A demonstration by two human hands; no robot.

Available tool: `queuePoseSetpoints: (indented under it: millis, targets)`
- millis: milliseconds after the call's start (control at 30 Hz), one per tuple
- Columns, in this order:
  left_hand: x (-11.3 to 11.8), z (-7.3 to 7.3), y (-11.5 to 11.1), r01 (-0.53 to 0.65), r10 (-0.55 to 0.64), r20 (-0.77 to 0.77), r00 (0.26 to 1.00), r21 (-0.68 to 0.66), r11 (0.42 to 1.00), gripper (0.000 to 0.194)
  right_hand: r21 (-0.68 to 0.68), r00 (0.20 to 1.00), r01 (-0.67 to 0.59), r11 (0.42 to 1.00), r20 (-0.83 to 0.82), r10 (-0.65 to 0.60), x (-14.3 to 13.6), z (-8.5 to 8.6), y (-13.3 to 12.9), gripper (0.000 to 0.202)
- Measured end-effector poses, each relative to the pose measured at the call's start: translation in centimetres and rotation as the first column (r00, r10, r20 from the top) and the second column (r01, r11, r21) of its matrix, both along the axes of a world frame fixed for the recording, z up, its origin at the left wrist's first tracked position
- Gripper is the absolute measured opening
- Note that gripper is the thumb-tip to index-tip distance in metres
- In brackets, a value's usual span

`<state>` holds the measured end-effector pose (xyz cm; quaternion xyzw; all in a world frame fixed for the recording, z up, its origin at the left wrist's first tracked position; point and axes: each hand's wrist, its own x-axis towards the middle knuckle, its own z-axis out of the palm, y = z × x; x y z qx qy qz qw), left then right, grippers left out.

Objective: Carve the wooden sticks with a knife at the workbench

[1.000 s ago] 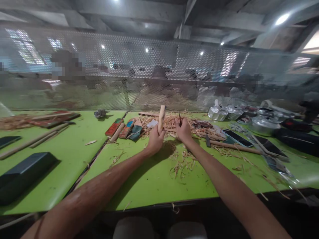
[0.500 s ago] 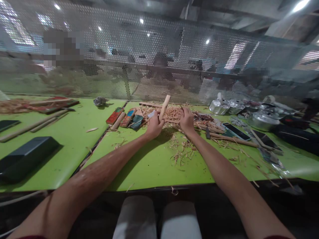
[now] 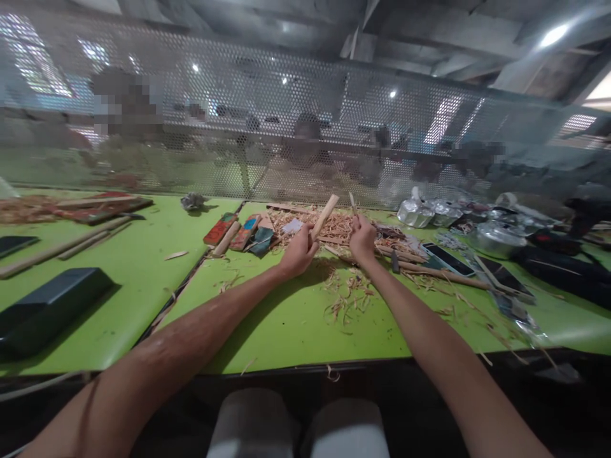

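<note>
My left hand point(image 3: 299, 250) is closed round the lower end of a flat, pale wooden strip point(image 3: 326, 215), which tilts up and to the right. Just to its right, my right hand point(image 3: 363, 238) grips a small knife point(image 3: 352, 201) with its narrow blade pointing up. The two hands are apart, and the blade does not touch the strip. A heap of curled wood shavings point(image 3: 341, 226) lies behind and between the hands on the green table point(image 3: 286, 324).
Left of my hands are red blocks point(image 3: 220, 229), a round stick and a dark cloth. A dark green case point(image 3: 55, 308) sits far left. On the right are a hammer point(image 3: 395, 261), a phone point(image 3: 449, 259) and foil-like silver objects point(image 3: 499, 238). A perforated screen point(image 3: 286, 146) stands behind.
The strip in my left hand has shifted right and leans more. The blade in my right hand has turned upward and shows more clearly. The whole view has shifted slightly.
</note>
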<state>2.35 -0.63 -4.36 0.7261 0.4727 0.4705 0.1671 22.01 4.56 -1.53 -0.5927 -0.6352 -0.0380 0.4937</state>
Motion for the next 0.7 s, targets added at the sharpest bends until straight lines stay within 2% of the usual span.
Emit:
queuePoseSetpoints:
  millis: [200, 300, 433, 533, 633, 700]
  targets:
    - [-0.3, 0.0, 1.0, 0.003, 0.000, 0.054, 0.999, -0.050, 0.999, 0.018, -0.098, 0.999, -0.029, 0.995, -0.023, 0.027, -0.3, 0.0, -0.4, 0.030]
    - [-0.4, 0.1, 1.3, -0.004, 0.013, 0.099, 0.995, -0.086, 0.996, 0.009, -0.034, 1.000, -0.021, 0.999, -0.021, 0.020, -0.4, 0.0, -0.4, 0.029]
    - [-0.4, 0.5, 1.3, 0.009, 0.001, 0.103, 0.995, -0.092, 0.996, 0.008, 0.061, 0.999, -0.038, 0.997, 0.015, 0.037, -0.6, 0.3, -0.6, 0.029]
    - [-0.3, 0.5, 1.2, 0.000, 0.007, 0.082, 0.997, -0.086, 0.996, 0.009, 0.100, 0.984, -0.159, 0.982, 0.097, 0.149, -1.3, 0.4, -1.2, 0.034]
    - [-0.2, 0.4, 1.5, -0.008, 0.015, 0.066, 0.998, -0.103, 0.995, 0.009, 0.143, 0.943, -0.307, 0.941, 0.177, 0.281, -2.1, 0.3, -2.0, 0.037]
    - [-0.2, 0.2, 1.7, -0.013, 0.020, 0.060, 0.998, -0.114, 0.993, 0.010, 0.135, 0.921, -0.353, 0.926, 0.225, 0.318, -2.6, 0.1, -2.5, 0.039]
